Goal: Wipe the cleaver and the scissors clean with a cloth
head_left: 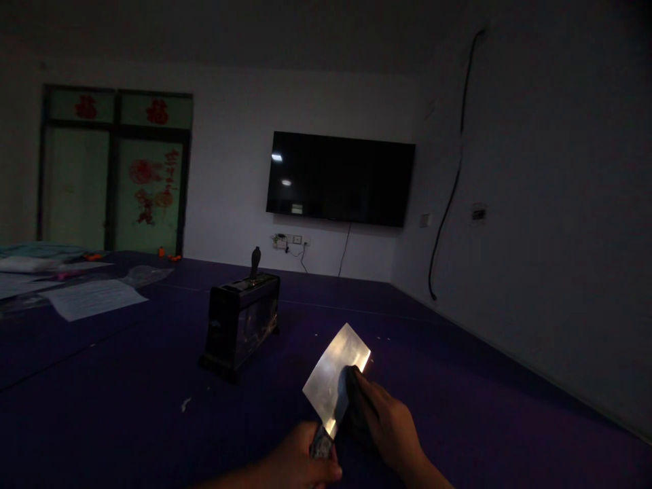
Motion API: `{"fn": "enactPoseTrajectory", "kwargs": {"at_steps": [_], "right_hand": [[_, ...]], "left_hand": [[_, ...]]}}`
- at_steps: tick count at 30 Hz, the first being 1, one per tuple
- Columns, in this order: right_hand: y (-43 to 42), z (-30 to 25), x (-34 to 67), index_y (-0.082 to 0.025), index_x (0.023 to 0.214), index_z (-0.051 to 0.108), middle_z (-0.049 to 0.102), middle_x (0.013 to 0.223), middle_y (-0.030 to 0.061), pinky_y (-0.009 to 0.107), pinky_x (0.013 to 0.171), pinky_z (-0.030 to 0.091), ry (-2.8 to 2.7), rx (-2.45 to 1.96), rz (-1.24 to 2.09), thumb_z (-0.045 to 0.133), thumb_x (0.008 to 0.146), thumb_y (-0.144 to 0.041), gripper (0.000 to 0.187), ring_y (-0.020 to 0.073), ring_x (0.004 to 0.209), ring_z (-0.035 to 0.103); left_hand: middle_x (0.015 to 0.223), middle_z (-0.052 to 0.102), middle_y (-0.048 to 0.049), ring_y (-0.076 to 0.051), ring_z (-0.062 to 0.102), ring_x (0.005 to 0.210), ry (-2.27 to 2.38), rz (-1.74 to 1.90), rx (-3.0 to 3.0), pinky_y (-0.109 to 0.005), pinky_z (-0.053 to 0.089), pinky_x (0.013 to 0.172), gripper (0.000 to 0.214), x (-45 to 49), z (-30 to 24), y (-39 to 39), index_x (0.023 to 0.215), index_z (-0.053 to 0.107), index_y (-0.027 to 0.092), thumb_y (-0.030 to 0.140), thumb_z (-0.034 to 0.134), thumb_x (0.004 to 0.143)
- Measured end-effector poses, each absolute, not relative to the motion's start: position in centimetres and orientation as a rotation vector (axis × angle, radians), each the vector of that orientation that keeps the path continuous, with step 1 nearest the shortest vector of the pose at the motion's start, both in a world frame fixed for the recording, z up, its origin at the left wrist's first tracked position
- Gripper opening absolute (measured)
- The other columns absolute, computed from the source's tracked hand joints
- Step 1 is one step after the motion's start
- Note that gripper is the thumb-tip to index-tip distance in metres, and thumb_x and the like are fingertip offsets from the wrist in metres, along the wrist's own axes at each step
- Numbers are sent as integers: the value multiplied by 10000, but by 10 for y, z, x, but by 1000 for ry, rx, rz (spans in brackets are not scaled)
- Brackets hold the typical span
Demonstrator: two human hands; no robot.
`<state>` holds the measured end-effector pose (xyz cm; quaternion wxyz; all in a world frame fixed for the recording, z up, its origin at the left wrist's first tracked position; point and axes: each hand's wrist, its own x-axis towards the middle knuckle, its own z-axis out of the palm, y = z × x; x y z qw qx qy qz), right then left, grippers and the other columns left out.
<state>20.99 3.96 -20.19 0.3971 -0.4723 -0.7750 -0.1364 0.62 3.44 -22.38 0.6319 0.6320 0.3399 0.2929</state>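
A broad steel cleaver [333, 370] is held over the dark purple table [127, 407], blade tilted up and away. My left hand [298, 465] is closed round its handle at the bottom of the view. My right hand [382, 424] presses a dark cloth [351, 394] against the blade's right side, fingers closed on it. A black knife block [239, 322] stands just beyond the blade, with one dark knife handle [255, 261] sticking up from its top.
Papers and clear plastic [94, 297] lie at the table's far left. A wall-mounted television [339, 178] hangs on the back wall above sockets with cables. A glass door with red decorations [115, 173] is at the left. The room is dim.
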Motion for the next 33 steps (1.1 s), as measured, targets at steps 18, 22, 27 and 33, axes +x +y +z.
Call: {"fn": "enactPoseTrajectory", "kwargs": {"at_steps": [18, 22, 27, 33], "right_hand": [[16, -196, 184, -136, 1254, 365, 613, 683, 35, 256, 476, 402, -2357, -718, -698, 406, 783, -130, 473, 158, 533, 565], [12, -193, 180, -134, 1252, 358, 616, 694, 34, 269, 488, 399, -2393, -692, -700, 407, 792, -135, 463, 159, 539, 565], [13, -194, 180, -119, 1220, 391, 607, 683, 35, 277, 474, 388, -2398, -687, -709, 405, 786, -123, 434, 161, 526, 552], [14, -195, 181, -123, 1213, 394, 611, 680, 35, 272, 472, 386, -2392, -702, -729, 426, 781, -148, 434, 158, 526, 557]], "left_hand": [[568, 488, 54, -49, 403, 465, 747, 780, 1407, -184, 287, 469, 378, 7, -230, 33, 786, 509, 147, 322, 724, 529], [598, 502, 47, -70, 449, 515, 714, 804, 1400, -198, 330, 521, 450, 7, -234, 35, 840, 516, 151, 350, 759, 518], [573, 480, 51, -76, 448, 511, 674, 741, 1381, -202, 333, 514, 472, 9, -231, 34, 853, 517, 146, 403, 752, 535], [645, 508, 42, -61, 454, 537, 698, 755, 1368, -191, 341, 530, 513, 8, -230, 32, 863, 502, 155, 422, 770, 517]]}}
